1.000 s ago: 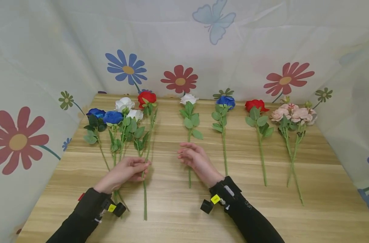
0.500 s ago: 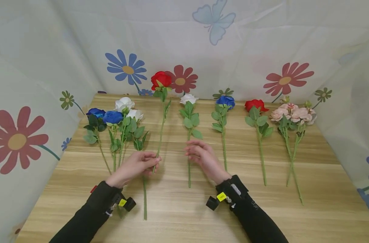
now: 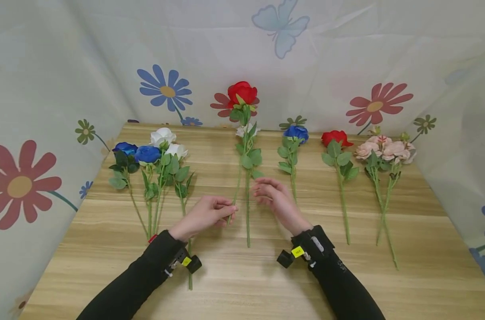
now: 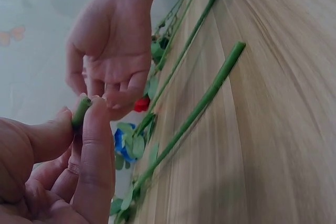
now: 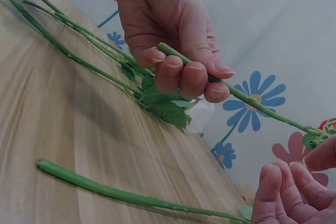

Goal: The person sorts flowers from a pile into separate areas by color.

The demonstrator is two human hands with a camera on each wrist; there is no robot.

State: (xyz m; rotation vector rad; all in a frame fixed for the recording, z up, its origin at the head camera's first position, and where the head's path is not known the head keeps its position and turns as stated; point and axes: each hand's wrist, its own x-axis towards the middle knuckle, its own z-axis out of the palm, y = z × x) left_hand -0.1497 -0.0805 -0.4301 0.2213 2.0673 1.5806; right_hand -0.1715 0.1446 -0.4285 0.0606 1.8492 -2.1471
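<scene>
My left hand (image 3: 206, 217) pinches the lower stem of a red rose (image 3: 243, 94) between thumb and fingers. The rose is raised off the table, its bloom standing in front of the backdrop. In the right wrist view the stem (image 5: 262, 109) runs out past the fingers, its cut end poking from the hand. Just to the right, my right hand (image 3: 279, 202) hovers with loosely bent fingers and holds nothing. Beneath the raised rose lies a white rose (image 3: 254, 156), its bloom partly hidden by the red rose's leaves.
On the left lie blue roses (image 3: 148, 154) and white roses (image 3: 163, 137), stems close together. Farther right are a blue rose (image 3: 296, 134), another red rose (image 3: 336, 138) and pink flowers (image 3: 394, 151). A flowered cloth (image 3: 326, 58) rises behind the wooden table (image 3: 242, 289).
The left hand has lifted the red rose off the group at the left and carried it rightward, over the white rose. The right hand has shifted slightly right.
</scene>
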